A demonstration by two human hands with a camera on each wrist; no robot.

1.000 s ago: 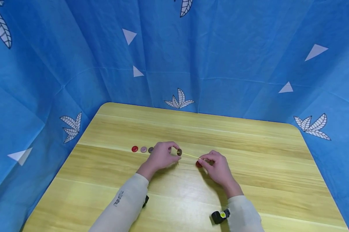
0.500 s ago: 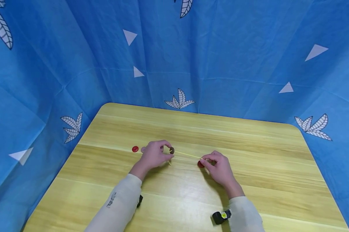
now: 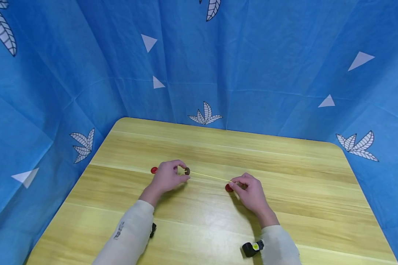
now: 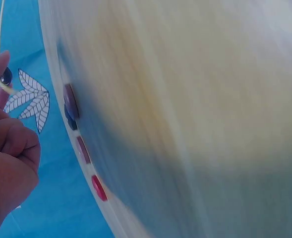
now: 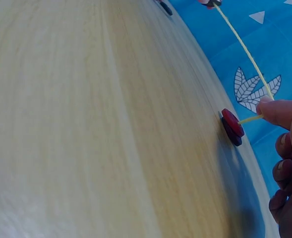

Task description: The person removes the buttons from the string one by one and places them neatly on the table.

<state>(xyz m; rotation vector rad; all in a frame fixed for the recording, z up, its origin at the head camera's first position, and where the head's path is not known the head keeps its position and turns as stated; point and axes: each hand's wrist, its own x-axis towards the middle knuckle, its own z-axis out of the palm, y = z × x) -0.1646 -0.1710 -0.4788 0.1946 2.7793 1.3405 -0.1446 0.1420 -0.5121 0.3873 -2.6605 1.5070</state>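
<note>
Low and left of centre in the head view, the left hand [image 3: 166,177] reaches up-right, thumb and forefinger pinching a round brown button [image 3: 187,171] on edge. Right of centre, the right hand [image 3: 251,192] pinches a taut yellow string [image 3: 209,176], a dark-red button [image 3: 229,188] beside its fingertips. Further left, a bright-red button [image 3: 154,170] lies on the table [image 3: 199,228].

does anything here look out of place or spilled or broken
Nothing stands out: the yellow string runs straight from left hand to right hand, the brown button shows no visible damage, and loose buttons lie in a row.
</note>
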